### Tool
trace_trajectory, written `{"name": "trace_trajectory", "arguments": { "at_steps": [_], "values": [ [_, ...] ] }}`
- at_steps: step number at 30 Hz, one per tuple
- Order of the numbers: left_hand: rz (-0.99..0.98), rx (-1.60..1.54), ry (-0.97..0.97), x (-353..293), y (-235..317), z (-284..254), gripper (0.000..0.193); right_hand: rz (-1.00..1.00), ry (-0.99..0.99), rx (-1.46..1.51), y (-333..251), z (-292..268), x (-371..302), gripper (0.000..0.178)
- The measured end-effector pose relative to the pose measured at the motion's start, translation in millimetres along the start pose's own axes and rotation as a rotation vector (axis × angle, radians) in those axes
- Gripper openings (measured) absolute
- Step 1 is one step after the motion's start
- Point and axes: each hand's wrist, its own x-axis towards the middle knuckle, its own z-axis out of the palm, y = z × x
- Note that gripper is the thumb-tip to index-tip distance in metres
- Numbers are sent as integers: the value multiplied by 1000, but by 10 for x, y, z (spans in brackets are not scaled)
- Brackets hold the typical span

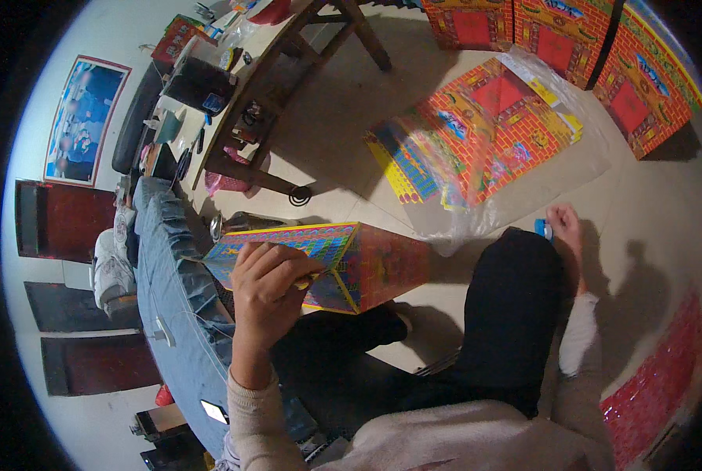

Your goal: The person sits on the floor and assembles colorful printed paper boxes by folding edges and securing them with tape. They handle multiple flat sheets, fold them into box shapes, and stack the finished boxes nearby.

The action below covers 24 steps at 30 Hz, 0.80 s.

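The house (370, 267) sits near mid-view, just in front of the person's lap, its walls and patterned roof already folded into shape; whether every seam is fastened cannot be told. The left hand (268, 279) has its fingers curled and pressed together at the roof edge, seemingly pinching it. Toward three o'clock, the right hand (568, 226) pinches a small blue item (541, 228) — too small to identify — well apart from the house. Between one and two o'clock, flat sheets (484, 129) lie unfolded on clear plastic (590, 161), apparently work left over; beyond them stand red brick-print panels (555, 47), perhaps finished pieces. All this is on a pale tiled floor (665, 212). Farther out — a cluttered table (268, 49) at eleven, a blue-covered bed (174, 302) before nine, a framed picture (88, 118) at ten.
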Motion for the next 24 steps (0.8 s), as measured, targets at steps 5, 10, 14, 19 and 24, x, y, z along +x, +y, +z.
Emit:
{"name": "trace_trajectory", "arguments": {
  "at_steps": [5,10,14,19,24],
  "values": [
    [-8,-13,-3,-21,-2,11,24,-698,-252,-116,-2225,531,-156,13],
    [13,-37,47,-13,-29,15,22,-1294,-533,-360,-3022,1159,-432,13],
    [29,-55,48,-26,-51,12,19,-1409,-589,-443,-3130,1432,-523,13],
    [51,-73,79,-64,-77,19,18,-1468,-579,-478,-3131,1610,-638,8],
    [56,-84,84,-77,-71,7,20,-1513,-533,-509,-3127,1694,-729,7]
  ]
}}
